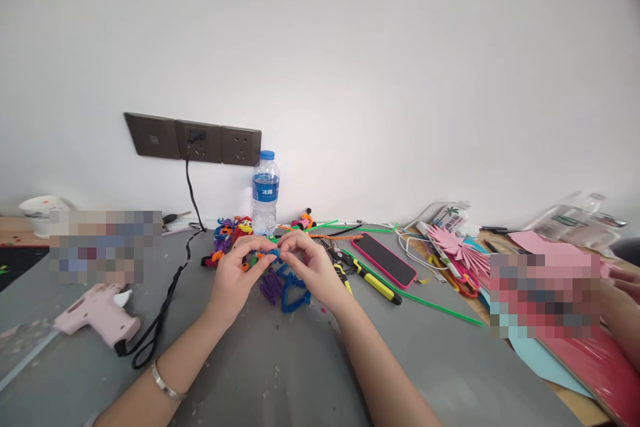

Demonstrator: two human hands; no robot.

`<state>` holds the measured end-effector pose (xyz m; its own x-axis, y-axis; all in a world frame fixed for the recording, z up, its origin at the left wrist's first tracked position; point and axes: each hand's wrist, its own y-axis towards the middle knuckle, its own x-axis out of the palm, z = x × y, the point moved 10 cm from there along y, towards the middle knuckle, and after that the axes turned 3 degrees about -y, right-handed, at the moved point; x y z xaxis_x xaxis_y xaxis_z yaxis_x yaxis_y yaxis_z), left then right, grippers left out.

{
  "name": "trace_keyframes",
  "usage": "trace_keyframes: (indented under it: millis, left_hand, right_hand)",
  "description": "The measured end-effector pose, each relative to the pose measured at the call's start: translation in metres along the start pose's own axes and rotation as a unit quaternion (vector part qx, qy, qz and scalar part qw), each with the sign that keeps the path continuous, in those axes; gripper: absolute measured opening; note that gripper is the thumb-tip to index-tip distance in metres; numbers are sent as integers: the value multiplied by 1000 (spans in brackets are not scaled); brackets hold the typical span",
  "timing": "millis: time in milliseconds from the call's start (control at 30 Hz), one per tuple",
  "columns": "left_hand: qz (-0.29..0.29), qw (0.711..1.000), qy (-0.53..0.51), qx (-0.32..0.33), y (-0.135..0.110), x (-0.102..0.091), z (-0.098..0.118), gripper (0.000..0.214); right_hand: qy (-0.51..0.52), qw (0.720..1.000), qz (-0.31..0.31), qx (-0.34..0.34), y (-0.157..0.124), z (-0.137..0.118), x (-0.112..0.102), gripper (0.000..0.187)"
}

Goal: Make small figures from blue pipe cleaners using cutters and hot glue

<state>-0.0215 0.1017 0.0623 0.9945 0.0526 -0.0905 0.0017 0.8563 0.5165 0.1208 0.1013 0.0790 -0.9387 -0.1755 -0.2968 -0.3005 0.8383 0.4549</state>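
Both hands meet over the grey table at the middle of the head view. My left hand (240,275) pinches one end of a small blue pipe cleaner piece (275,254) between thumb and forefinger. On its other side my right hand (310,267) is closed on the same piece. Below the fingers lie a bent blue pipe cleaner shape (295,295) and a coiled purple pipe cleaner (271,287). Colourful pipe cleaner figures (227,237) stand just behind my left hand. Yellow-and-black pliers (373,280) lie to the right of my right hand, partly hidden by it.
A water bottle (265,193) stands against the wall. At left lies a pink glue gun (100,313) with a black cord. On the right are a phone (384,260), a green pipe cleaner (440,307), scissors (463,280) and pink folded paper (457,250). Another person's hand (623,287) is at far right.
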Motion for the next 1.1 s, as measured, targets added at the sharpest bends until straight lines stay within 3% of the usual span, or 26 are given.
trace_keyframes:
  millis: [433, 733, 1100]
  left_hand:
    - [-11, 1000, -17, -18, 0, 1, -2, 21]
    - [-52, 997, -28, -58, 0, 10, -19, 16]
    - [-69, 993, -57, -80, -1, 16, -20, 13]
  right_hand:
    - [9, 999, 16, 29, -1, 4, -4, 21]
    - [47, 997, 33, 48, 2, 11, -10, 27]
    - [62, 997, 20, 43, 0, 14, -7, 23]
